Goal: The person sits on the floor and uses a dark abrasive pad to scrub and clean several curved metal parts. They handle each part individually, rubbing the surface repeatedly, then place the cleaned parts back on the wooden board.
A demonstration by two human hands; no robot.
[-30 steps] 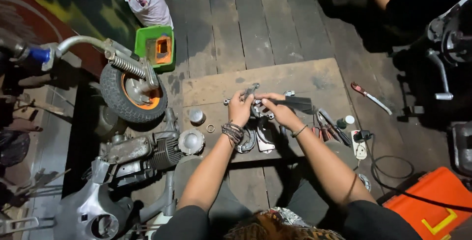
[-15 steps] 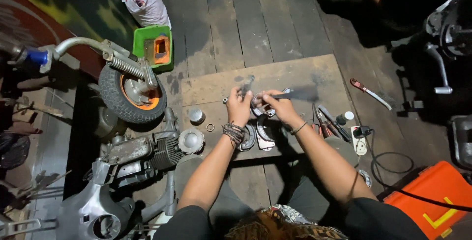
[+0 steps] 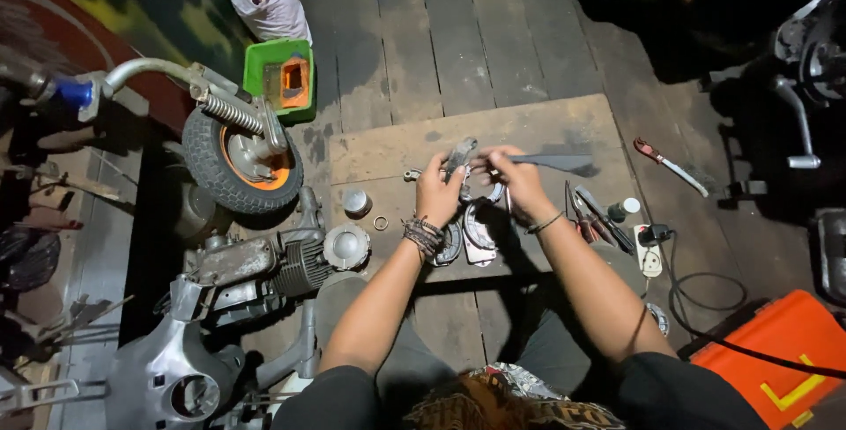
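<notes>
Metal part (image 3: pixel 460 159) — small, grey, its exact shape hard to make out — sits at the centre of the frame, pinched in the fingers of the left hand (image 3: pixel 438 190) above a wooden board (image 3: pixel 564 126) lying on the plank floor. The right hand (image 3: pixel 520 183) is closed round the handle of a long dark tool (image 3: pixel 548 162) whose flat end points toward the right of the frame; where tool and part meet is hidden behind the knuckles. Below the hands, curved brake shoes (image 3: pixel 471 234) rest on the board, partly covered by the wrists. Left of them stand a small metal cylinder (image 3: pixel 355 202) and a round domed cover (image 3: pixel 345 246). At centre left is a small tyre with an orange rim (image 3: pixel 240 161), and beneath it an engine block (image 3: pixel 264 264) lies in shadow. Pliers (image 3: pixel 589 211) lie at the board's right edge, a red-handled screwdriver (image 3: pixel 667 163) beyond them. An orange case (image 3: pixel 775 351) is cut off at the lower right — another person, upper right, is mostly dark.
</notes>
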